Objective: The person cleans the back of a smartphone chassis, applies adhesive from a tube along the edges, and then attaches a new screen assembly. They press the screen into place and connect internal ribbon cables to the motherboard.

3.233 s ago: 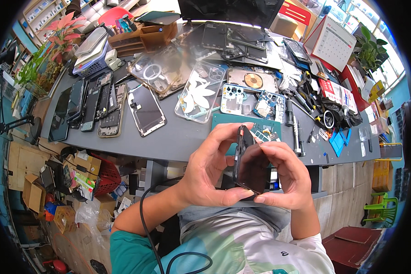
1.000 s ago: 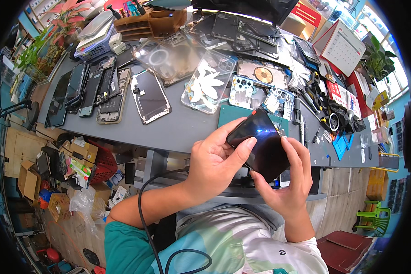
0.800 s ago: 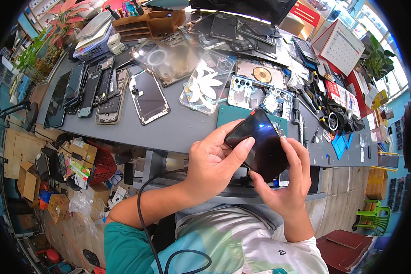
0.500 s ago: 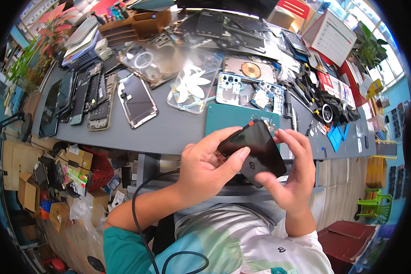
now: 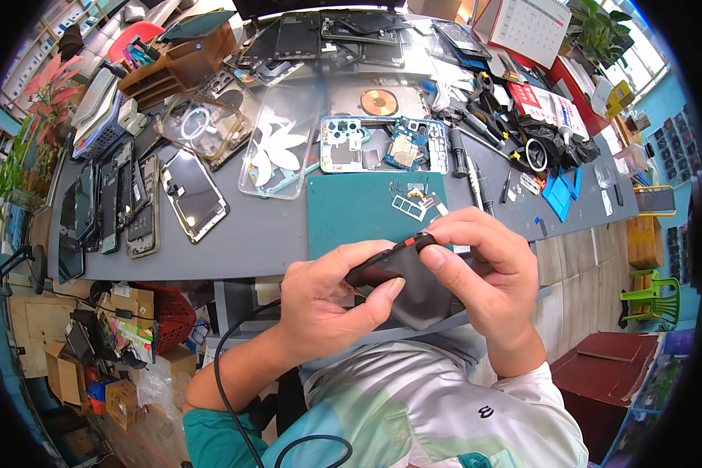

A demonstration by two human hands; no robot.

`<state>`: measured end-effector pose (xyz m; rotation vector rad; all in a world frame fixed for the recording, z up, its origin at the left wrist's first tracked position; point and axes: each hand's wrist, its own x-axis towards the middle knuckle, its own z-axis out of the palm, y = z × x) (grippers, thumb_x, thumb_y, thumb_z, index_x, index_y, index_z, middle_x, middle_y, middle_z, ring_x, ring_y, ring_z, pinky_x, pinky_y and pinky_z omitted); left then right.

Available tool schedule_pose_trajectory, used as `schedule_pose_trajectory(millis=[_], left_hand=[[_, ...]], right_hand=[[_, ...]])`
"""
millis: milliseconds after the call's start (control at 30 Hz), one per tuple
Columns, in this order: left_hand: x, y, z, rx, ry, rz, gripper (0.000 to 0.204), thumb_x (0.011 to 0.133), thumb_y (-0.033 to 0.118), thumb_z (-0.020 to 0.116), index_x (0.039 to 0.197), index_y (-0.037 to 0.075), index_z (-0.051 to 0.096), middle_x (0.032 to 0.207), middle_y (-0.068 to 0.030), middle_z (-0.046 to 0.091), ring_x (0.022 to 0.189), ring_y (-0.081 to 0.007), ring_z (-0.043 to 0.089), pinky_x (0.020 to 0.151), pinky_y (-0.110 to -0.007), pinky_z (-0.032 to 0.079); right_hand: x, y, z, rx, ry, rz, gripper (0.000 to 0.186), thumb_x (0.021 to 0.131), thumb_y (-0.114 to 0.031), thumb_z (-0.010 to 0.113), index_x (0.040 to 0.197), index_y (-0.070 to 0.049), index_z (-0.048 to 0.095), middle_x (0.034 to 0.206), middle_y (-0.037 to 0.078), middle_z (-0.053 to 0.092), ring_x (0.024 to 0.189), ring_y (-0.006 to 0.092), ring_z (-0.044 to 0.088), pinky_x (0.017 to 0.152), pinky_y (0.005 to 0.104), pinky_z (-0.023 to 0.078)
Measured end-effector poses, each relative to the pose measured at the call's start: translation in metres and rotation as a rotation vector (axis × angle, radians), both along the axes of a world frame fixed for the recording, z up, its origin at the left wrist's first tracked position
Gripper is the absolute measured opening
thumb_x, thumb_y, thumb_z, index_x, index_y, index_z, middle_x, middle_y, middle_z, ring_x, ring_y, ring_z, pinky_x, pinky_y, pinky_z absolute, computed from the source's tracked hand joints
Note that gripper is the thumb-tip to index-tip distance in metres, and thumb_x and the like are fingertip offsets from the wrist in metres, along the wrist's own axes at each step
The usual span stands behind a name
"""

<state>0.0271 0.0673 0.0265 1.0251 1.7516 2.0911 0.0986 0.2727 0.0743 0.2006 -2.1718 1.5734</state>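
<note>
Above the near edge of the desk I hold a black smartphone [image 5: 423, 303] with a small red piece on its edge, tilted in both hands. My left hand [image 5: 320, 300] is closed round its left side, thumb lying across the glossy face. At the upper right corner, beside the red piece, my right hand [image 5: 487, 273] pinches the phone between thumb and fingers. Just beyond it lies a green mat [image 5: 339, 214] bearing small metal parts, among them a SIM tray-like frame [image 5: 408, 207]. An opened phone body [image 5: 343, 157] with a blue circuit board [image 5: 404, 148] sits behind the mat.
A clear case with white petal-shaped pieces [image 5: 275, 152] and a loose phone screen [image 5: 195, 199] lie to the left, near stacked phone parts [image 5: 142, 214]. Screwdrivers [image 5: 474, 173], a blue plastic piece [image 5: 558, 197] and a calendar [image 5: 528, 30] are at right. A black cable [image 5: 220, 366] hangs by my left arm.
The phone has been tilted, its red-marked edge now turned toward me. My right hand has gone from spread fingers to a pinch on its corner. The view has shifted to the right.
</note>
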Motion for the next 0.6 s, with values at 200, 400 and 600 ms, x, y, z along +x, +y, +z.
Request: schedule_pose_trajectory(millis=[200, 400, 600], left_hand=[[-0.0004, 0.0004, -0.0034, 0.010, -0.049, -0.014, 0.039, 0.092, -0.008, 0.077, 0.130, -0.008, 0.068, 0.114, -0.0136, 0.079, 0.101, -0.0142, 0.074, 0.088, -0.027, 0.059], [-0.0012, 0.0021, -0.0035, 0.000, -0.063, 0.034, 0.033, 0.098, 0.001, 0.076, 0.131, -0.004, 0.070, 0.097, -0.0034, 0.079, 0.078, -0.0021, 0.067, 0.067, -0.021, 0.056], [0.0016, 0.0030, 0.0008, 0.024, -0.147, 0.033, 0.031, 0.101, 0.002, 0.073, 0.132, -0.004, 0.070, 0.098, -0.0010, 0.077, 0.077, -0.0011, 0.063, 0.065, -0.021, 0.054]], right_hand=[[0.0008, -0.0035, 0.0005, 0.033, 0.003, -0.030, 0.014, 0.094, 0.001, 0.079, 0.107, 0.005, 0.076, 0.099, 0.016, 0.076, 0.085, 0.0207, 0.072, 0.076, 0.0303, 0.055], [0.0003, -0.0060, -0.0040, 0.007, -0.013, -0.054, 0.015, 0.094, 0.001, 0.078, 0.108, 0.005, 0.075, 0.101, 0.016, 0.076, 0.088, 0.0213, 0.072, 0.079, 0.0311, 0.055], [0.0001, -0.0059, -0.0054, -0.031, -0.060, -0.051, 0.018, 0.095, -0.001, 0.077, 0.112, 0.006, 0.075, 0.103, 0.015, 0.076, 0.093, 0.0210, 0.072, 0.084, 0.0313, 0.055]])
